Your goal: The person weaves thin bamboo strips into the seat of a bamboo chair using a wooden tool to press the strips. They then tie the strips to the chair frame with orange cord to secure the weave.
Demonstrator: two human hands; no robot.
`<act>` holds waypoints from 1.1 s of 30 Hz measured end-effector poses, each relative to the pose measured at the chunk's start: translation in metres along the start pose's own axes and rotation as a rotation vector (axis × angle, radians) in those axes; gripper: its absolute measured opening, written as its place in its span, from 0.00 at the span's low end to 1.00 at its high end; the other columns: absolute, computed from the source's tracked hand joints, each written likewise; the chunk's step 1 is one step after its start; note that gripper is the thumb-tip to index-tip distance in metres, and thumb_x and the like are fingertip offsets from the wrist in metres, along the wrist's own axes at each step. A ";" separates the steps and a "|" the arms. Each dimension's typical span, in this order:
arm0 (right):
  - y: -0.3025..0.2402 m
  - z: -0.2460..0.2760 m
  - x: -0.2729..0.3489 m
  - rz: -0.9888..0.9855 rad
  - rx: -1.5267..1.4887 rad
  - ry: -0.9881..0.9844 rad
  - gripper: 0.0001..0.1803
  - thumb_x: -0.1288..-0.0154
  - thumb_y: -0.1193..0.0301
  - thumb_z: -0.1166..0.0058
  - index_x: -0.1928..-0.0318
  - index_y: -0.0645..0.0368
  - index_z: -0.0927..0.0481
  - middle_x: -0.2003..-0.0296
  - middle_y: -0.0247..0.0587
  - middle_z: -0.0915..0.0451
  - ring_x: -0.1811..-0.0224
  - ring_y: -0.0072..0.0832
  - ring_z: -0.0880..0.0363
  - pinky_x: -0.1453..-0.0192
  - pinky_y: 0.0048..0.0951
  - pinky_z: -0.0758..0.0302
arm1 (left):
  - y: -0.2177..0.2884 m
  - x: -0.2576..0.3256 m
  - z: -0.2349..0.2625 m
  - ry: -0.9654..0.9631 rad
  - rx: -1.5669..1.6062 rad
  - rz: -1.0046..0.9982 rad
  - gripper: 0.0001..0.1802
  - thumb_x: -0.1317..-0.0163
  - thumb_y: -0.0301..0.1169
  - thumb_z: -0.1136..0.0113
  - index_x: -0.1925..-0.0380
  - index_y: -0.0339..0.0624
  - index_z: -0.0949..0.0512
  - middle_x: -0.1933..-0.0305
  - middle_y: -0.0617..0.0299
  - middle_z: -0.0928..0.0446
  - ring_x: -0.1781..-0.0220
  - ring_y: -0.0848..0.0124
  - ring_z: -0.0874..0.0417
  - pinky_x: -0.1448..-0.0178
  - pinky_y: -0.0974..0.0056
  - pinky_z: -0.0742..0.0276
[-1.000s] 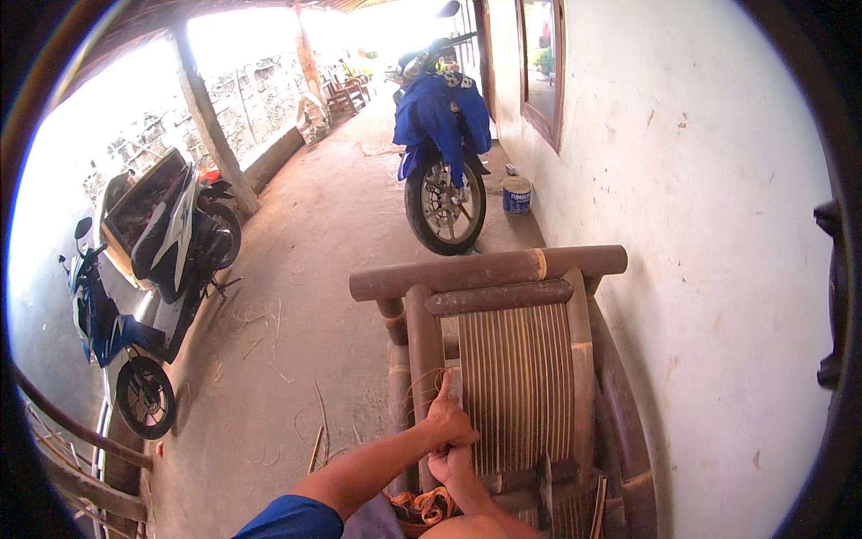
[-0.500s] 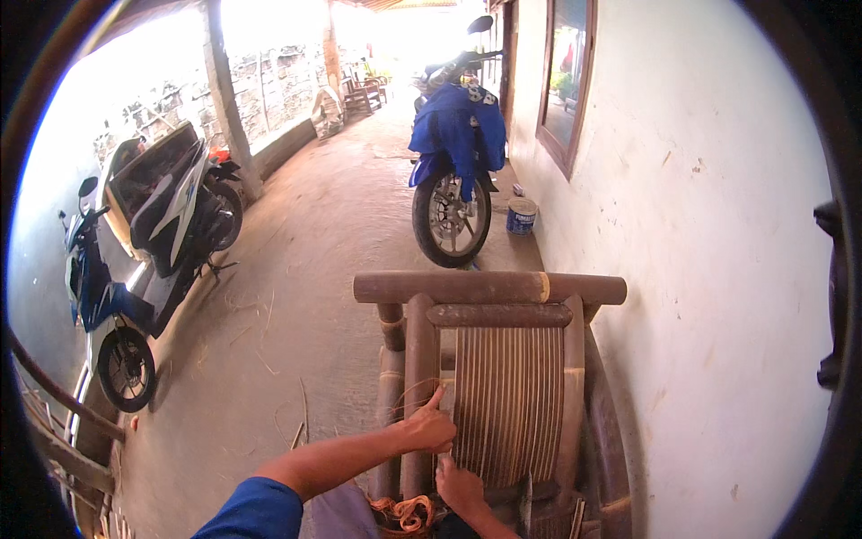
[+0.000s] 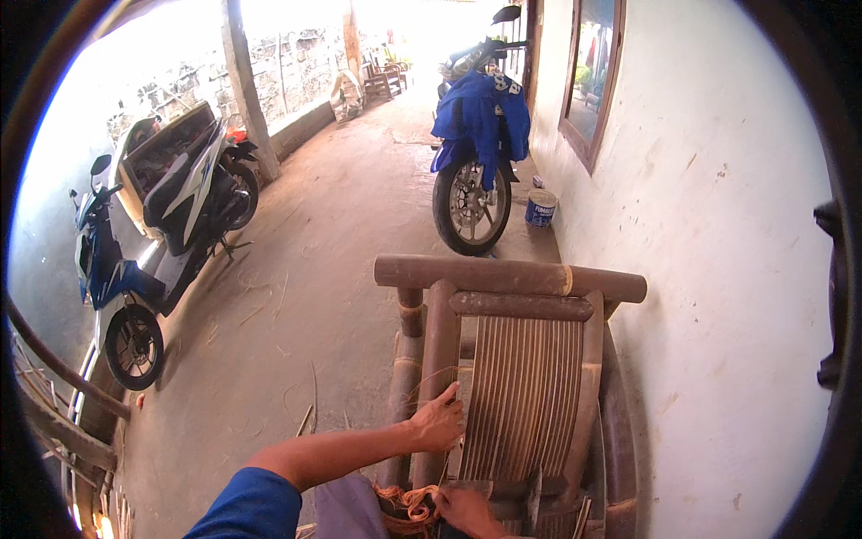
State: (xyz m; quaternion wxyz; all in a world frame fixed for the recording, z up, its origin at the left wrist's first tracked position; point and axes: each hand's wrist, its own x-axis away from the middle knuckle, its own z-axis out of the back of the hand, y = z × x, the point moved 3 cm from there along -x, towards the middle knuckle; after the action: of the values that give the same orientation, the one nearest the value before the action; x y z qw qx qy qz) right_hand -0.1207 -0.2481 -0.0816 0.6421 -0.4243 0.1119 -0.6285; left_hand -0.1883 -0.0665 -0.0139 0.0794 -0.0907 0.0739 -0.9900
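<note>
A brown bamboo chair frame (image 3: 512, 269) stands in front of me, with a panel of narrow bamboo slats (image 3: 525, 395) between its side posts. My left hand (image 3: 439, 420) is at the panel's left edge, beside the left post, its fingers bent closed; what they hold is hidden. A thin orange strand (image 3: 422, 382) loops beside that hand. My right hand (image 3: 469, 512) is lower and nearer, at the foot of the panel, with its curled fingertips against a tangled bundle of orange cord (image 3: 411, 505). I cannot make out what it grips.
A white and blue scooter (image 3: 166, 229) stands at the left, and a motorbike draped with blue cloth (image 3: 480, 117) is ahead. A blue and white bucket (image 3: 540, 208) sits by the white wall (image 3: 727, 296) on the right. Thin strips (image 3: 310, 418) lie on the floor.
My right hand has moved down and nearer, away from my left hand to the orange cord. My left hand stays at the slats' edge, its pointing finger now bent. The view has shifted slightly.
</note>
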 end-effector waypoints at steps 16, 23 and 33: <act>0.016 0.020 -0.022 -0.174 -0.877 0.231 0.23 0.22 0.52 0.46 0.59 0.62 0.18 0.76 0.42 0.20 0.78 0.30 0.20 0.71 0.34 0.24 | -0.010 -0.016 -0.007 0.092 0.393 0.129 0.10 0.38 0.39 0.37 0.71 0.46 0.13 0.68 0.58 0.16 0.52 0.57 0.15 0.16 0.32 0.60; 0.004 0.020 -0.048 -0.141 -1.500 0.495 0.16 0.18 0.59 0.49 0.57 0.58 0.19 0.76 0.30 0.25 0.80 0.19 0.27 0.76 0.24 0.31 | -0.005 0.011 -0.002 0.189 0.828 0.249 0.12 0.34 0.40 0.38 0.64 0.46 0.13 0.57 0.56 0.19 0.44 0.55 0.18 0.17 0.35 0.55; 0.014 -0.005 -0.055 -0.106 -1.099 0.498 0.14 0.19 0.59 0.46 0.58 0.57 0.20 0.76 0.29 0.24 0.78 0.20 0.28 0.74 0.27 0.32 | 0.013 0.036 0.002 0.369 0.704 0.232 0.14 0.36 0.39 0.36 0.62 0.42 0.11 0.53 0.54 0.23 0.41 0.55 0.22 0.19 0.39 0.45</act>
State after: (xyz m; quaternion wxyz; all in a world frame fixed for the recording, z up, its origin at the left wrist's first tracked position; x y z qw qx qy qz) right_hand -0.1245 -0.2022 -0.1157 0.2512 -0.5390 0.5459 -0.5903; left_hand -0.2213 -0.0855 -0.0082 0.2022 0.1298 -0.2467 -0.9388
